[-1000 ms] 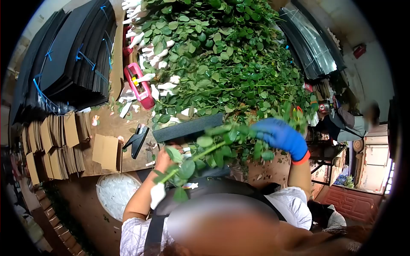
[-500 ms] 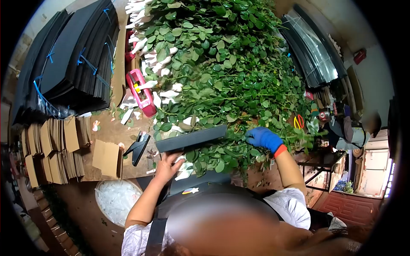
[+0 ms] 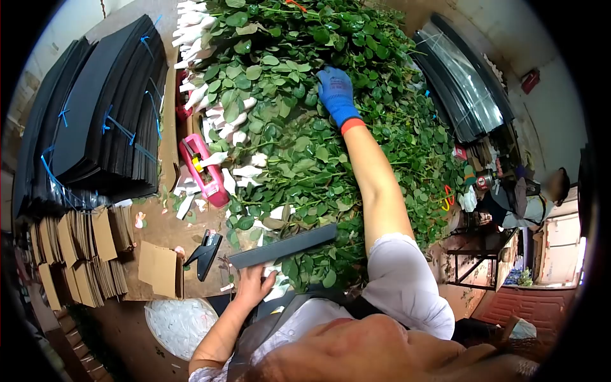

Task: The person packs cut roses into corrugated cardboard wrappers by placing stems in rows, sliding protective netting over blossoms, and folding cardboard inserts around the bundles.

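Note:
My left hand [image 3: 253, 284], bare, is at the lower edge of a dark ribbed board [image 3: 283, 246]; its fingertips go behind the board, so its grip is hard to see. White-wrapped flower heads lie under and beside the board. My right hand [image 3: 335, 90], in a blue glove with a red cuff, reaches far into the pile of leafy green stems [image 3: 305, 143]; its fingertips are partly lost among the leaves. Along the pile's left side are white-wrapped heads [image 3: 198, 95]. A pink tool [image 3: 205, 170] and a black stapler [image 3: 203, 254] lie left of the pile.
Stacks of black sheets [image 3: 105, 108] stand at the left, above folded cardboard pieces [image 3: 83, 254]. One cardboard stack [image 3: 160, 268] is at the table's front edge. Below it is a round tub [image 3: 181, 326] of white material. Another person [image 3: 522, 197] is at the far right.
The leafy stem held by my right hand a second ago was let go at the right. That hand has since moved up and left into the pile. My left hand stays by the board.

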`<act>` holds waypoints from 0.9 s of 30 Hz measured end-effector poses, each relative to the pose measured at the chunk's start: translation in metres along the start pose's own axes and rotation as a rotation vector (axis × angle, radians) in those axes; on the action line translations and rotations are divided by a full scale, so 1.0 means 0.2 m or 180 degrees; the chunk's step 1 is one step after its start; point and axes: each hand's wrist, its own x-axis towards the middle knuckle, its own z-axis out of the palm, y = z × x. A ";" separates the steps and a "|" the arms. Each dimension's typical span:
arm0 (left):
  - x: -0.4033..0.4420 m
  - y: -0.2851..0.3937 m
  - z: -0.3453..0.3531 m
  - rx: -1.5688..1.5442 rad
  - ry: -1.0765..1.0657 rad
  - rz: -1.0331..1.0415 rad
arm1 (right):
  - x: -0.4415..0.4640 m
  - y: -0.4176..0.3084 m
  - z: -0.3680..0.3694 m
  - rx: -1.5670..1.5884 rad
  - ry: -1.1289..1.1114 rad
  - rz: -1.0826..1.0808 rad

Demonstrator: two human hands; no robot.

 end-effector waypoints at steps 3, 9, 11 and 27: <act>0.00 0.06 0.01 0.0153 0.0112 0.0031 | -0.17 -0.02 -0.22 0.1197 -0.0891 -0.0440; 0.02 0.07 0.01 0.0148 0.0081 -0.0017 | -0.47 0.07 -0.54 0.0983 -0.0677 -0.0476; 0.01 0.05 0.03 0.0104 0.0127 -0.0042 | -0.33 0.09 -0.55 0.0883 -0.0328 -0.0589; 0.00 0.02 0.05 0.0146 0.0029 0.0035 | -0.23 0.21 -0.56 0.0313 -0.0088 -0.0552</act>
